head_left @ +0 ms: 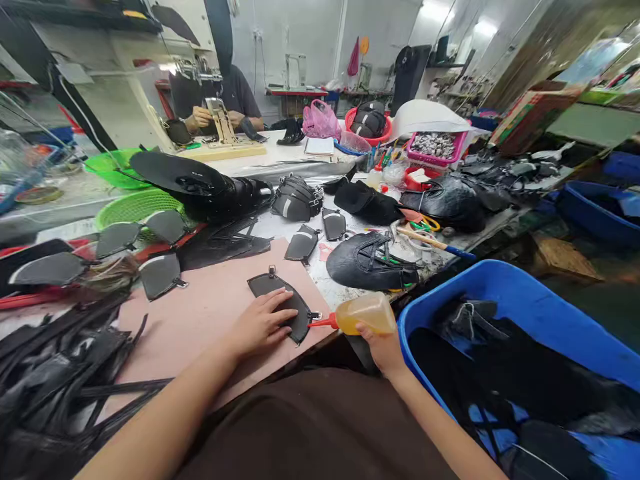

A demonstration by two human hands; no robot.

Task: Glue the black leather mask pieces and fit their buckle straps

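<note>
My right hand [384, 350] grips a bottle [367, 313] of amber liquid, fingers wrapped round it, its red nozzle [327, 322] at the edge of a dark grey panel [302, 320] (right by a metal fitting [315, 316]). My left hand [263, 323], fingers loosely spread, rests on that panel on the pink board [200, 320]. Beyond lie similar panels [302, 245]; farther back sits a person [240, 93].

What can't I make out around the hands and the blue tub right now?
All in the head view:
Part of the dark gray panel: covered by the left hand.
Most fingers of the right hand: behind the squeeze bottle.
Whether the red nozzle touches the panel: too small.
Blue tub: cut off by the right and bottom edges.
Black straps: blurred, cut off at the left edge.
</note>
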